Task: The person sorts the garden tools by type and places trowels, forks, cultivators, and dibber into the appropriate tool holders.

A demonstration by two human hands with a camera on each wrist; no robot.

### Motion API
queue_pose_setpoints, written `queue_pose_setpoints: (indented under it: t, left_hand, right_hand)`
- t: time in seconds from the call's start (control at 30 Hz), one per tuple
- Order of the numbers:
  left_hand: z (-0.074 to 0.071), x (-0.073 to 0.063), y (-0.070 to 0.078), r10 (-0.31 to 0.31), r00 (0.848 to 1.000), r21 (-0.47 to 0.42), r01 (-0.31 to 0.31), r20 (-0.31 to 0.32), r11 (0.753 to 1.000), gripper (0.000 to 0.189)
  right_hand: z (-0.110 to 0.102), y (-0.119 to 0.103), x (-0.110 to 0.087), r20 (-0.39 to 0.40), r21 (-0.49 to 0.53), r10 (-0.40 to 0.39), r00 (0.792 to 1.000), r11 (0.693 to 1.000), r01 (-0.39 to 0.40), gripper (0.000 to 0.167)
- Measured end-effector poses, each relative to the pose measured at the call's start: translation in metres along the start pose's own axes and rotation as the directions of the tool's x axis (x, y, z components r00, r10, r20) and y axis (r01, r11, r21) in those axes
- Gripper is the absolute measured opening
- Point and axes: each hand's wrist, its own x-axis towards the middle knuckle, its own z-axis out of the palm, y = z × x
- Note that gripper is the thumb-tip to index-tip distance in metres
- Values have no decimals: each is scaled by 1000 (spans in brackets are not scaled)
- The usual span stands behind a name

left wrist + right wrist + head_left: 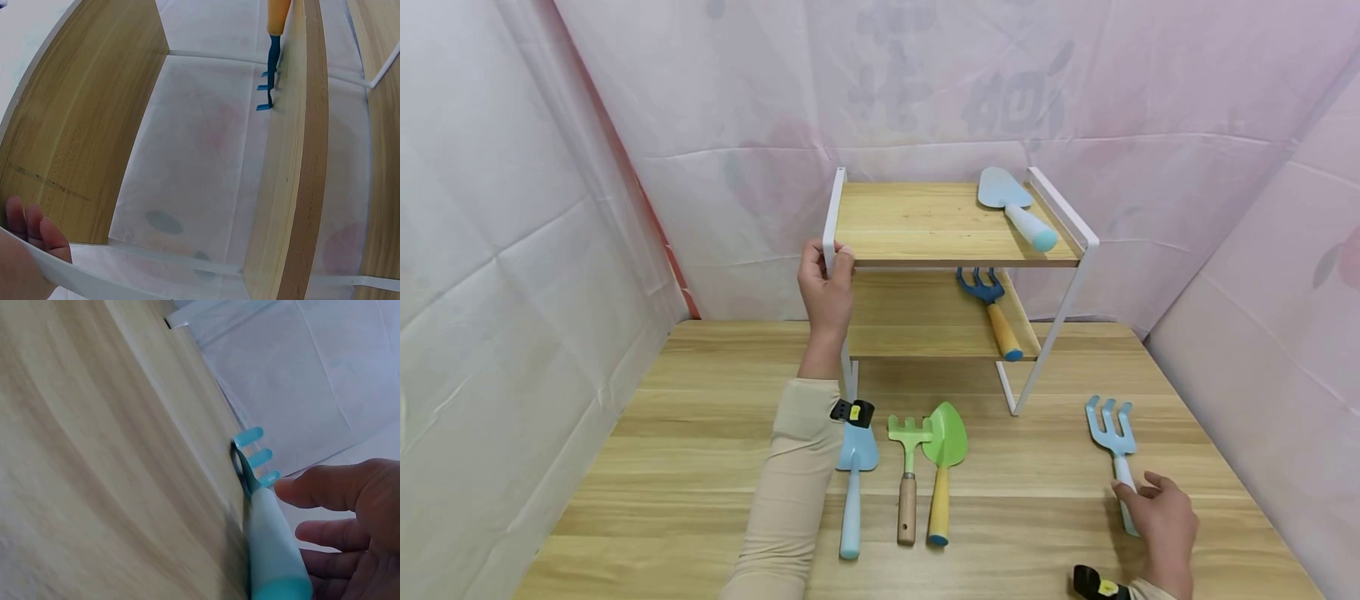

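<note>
My left hand (826,287) grips the front left corner of a two-tier wooden shelf rack (910,223) with white metal sides. In the left wrist view its fingertips (34,228) curl under the top board. At the right, my right hand (1163,518) is beside the handle of a light blue hand fork (1122,450) lying on the table. In the right wrist view the thumb (325,485) is close by the top of the handle, and the other fingers are loosely extended alongside. A pale blue trowel (1003,190) lies on the top board, a dark blue hand fork (1002,332) on the lower one.
Before the rack on the wooden table (662,467) lie a light blue spade (851,508), a green hand fork with a wooden handle (907,504) and a green trowel with a yellow handle (947,437). Pale printed sheets (737,92) hang around the table.
</note>
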Motion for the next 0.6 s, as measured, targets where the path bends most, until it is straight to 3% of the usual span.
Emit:
queue_pose_setpoints:
  t: [0.6]
  left_hand:
    - [-1,1,2,-34,999,-9,34,10,999,7]
  right_hand:
    - [11,3,1,-119,-50,-14,993,999,8,47]
